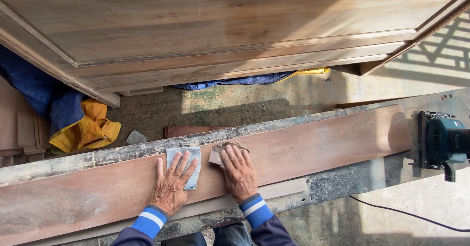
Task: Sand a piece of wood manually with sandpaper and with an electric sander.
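Left hand [170, 187], right hand [238, 173], flat on plank [318, 145] running left-right

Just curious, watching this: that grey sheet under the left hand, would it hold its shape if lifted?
Probably not. The grey sheet looks thin and lies flat on the long plank, so it would likely flop. It seems light too; the left hand rests spread over it, perhaps keeping it from sliding.
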